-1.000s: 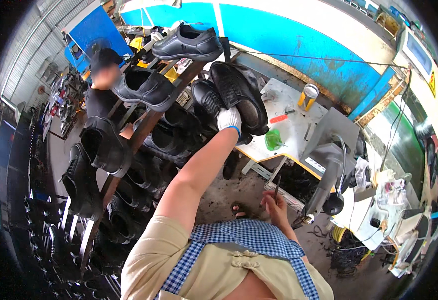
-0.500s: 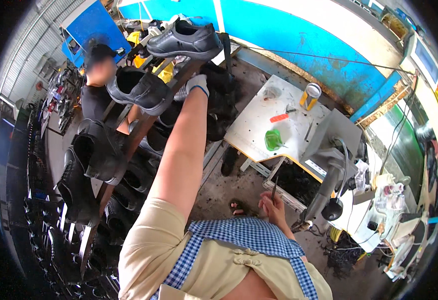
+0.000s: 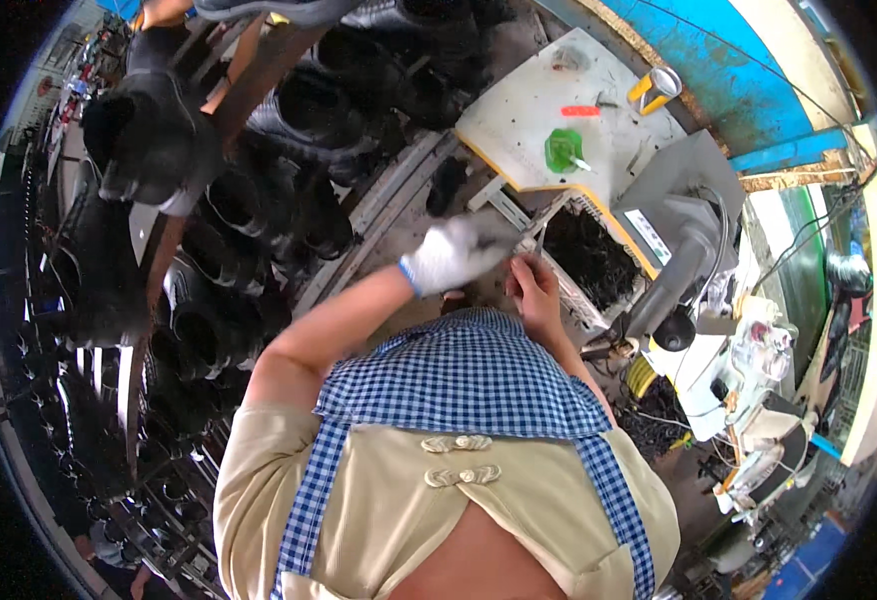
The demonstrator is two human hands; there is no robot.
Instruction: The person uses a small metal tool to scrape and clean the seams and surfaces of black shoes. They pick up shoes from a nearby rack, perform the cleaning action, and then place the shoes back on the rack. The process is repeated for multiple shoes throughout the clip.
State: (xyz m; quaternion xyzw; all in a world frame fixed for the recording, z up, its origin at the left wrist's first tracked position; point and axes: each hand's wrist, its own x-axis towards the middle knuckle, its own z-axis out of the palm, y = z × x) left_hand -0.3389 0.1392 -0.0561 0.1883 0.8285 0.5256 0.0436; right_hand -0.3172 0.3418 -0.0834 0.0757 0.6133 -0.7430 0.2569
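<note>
My left hand [image 3: 454,258], in a white glove with a blue cuff, is in front of my apron, just left of my right hand. It is smeared by motion. A dark grey blur lies at its fingertips, and I cannot make out whether it holds anything. My bare right hand [image 3: 535,290] is closed around a thin, dark, pointed tool [image 3: 541,241] that sticks up from the fingers. Beyond that hand stands a light-coloured crate [image 3: 571,290] with a heap of black scraps [image 3: 589,250] in it.
A rack of black shoes [image 3: 149,140] fills the left side. Ahead, a white worktable [image 3: 519,110] carries a green piece [image 3: 563,150], a red strip [image 3: 581,111] and a yellow-and-white can [image 3: 654,90]. A grey machine [image 3: 694,210] stands at its right edge.
My left hand has come back from the shoe rack to the front of my apron, near my right hand. The view has tipped down. My right hand still grips the thin tool.
</note>
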